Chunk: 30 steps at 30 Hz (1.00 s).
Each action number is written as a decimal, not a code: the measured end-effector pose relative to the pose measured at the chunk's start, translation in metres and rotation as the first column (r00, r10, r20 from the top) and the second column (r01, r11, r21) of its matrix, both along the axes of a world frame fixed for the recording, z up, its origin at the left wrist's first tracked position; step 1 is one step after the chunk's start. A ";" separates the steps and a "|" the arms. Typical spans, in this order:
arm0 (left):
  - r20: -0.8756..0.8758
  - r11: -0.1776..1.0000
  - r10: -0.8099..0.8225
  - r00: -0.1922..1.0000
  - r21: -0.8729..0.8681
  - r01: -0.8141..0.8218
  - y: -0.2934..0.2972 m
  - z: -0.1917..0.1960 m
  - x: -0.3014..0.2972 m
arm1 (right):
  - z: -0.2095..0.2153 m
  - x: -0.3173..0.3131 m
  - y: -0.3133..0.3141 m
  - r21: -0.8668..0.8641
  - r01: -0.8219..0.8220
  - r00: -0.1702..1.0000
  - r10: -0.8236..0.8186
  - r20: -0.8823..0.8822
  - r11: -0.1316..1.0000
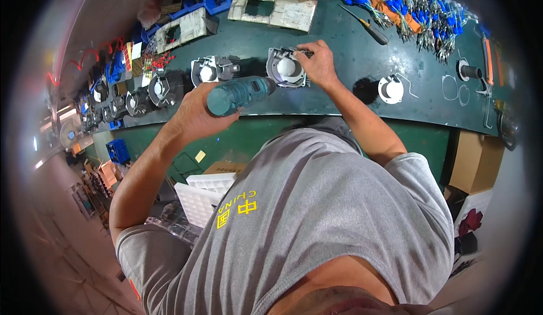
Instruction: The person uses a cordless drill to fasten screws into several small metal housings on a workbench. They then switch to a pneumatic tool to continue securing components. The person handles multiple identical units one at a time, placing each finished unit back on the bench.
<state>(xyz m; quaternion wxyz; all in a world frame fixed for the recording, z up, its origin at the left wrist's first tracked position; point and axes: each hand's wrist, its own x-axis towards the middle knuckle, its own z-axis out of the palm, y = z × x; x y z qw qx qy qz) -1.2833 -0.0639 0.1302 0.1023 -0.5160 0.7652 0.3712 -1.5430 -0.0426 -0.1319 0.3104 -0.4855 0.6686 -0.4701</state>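
My left hand [199,111] grips a teal power screwdriver [237,93], its nose pointing right toward a grey metal motor housing [284,67] on the dark green bench [350,49]. My right hand [320,61] rests on the housing's right rim, fingers pinched at its top edge near thin wires. A second grey housing [210,70] lies just left of the first, beyond the tool.
A row of similar housings [144,94] runs off to the left. A white round part [391,89] and wire rings [456,88] lie to the right. Blue-tipped wire bundles [421,15], a screwdriver [367,25], foam trays [272,9] and cardboard boxes [478,159] surround the bench.
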 end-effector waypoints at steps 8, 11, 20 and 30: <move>0.048 0.998 -0.047 0.998 -0.048 0.049 0.000 0.002 -0.006 | -0.004 -0.001 -0.003 -0.010 -0.011 1.000 0.011 -0.017 1.000; 0.068 0.999 0.000 0.998 -0.036 0.003 0.001 0.004 -0.011 | -0.001 -0.001 -0.002 0.023 -0.016 1.000 0.016 0.010 1.000; -0.001 0.991 0.135 0.991 -0.015 -0.135 0.012 -0.003 -0.012 | -0.001 -0.001 0.000 0.035 -0.021 1.000 0.020 0.019 0.999; 0.090 0.997 0.063 0.994 -0.060 -0.058 0.030 0.015 -0.025 | -0.002 -0.004 0.001 0.010 -0.049 0.998 0.049 0.030 0.999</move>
